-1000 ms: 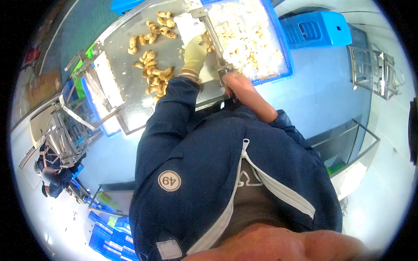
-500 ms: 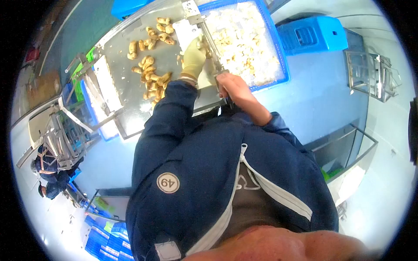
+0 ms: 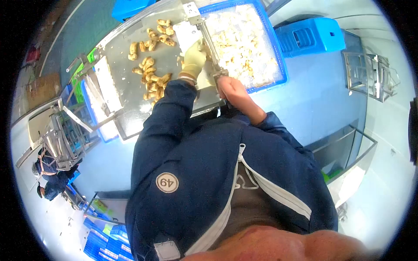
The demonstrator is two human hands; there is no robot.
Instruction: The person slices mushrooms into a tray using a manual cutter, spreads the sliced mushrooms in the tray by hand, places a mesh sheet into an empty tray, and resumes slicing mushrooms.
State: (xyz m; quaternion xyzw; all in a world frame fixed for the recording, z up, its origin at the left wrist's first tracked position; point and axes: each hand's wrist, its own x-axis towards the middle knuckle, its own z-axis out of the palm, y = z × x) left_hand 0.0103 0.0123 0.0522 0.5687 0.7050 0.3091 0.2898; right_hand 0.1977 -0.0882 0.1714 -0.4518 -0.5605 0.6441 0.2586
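Observation:
On the metal table (image 3: 124, 41), my left hand (image 3: 194, 57) wears a pale yellow glove and presses on a white board (image 3: 186, 35) beside a long metal cutter (image 3: 209, 43). Its fingers are bent, and what lies under them is hidden. My bare right hand (image 3: 232, 90) is wrapped round the near end of the cutter, its handle mostly covered. Several brown mushrooms (image 3: 152, 78) lie in groups to the left of my gloved hand. Right of the cutter, pale slices fill a blue mesh tray (image 3: 282, 65).
A blue crate (image 3: 311, 37) stands right of the tray. Metal racks are at the right (image 3: 370, 76) and left. A white board (image 3: 108, 82) borders the table's left side. Far left, a person (image 3: 52, 182) in dark clothing is near blue crates (image 3: 106, 248).
My right hand came down with the cutter's handle and stays closed on it. My gloved hand keeps about the same place by the blade. The whole view has shifted slightly.

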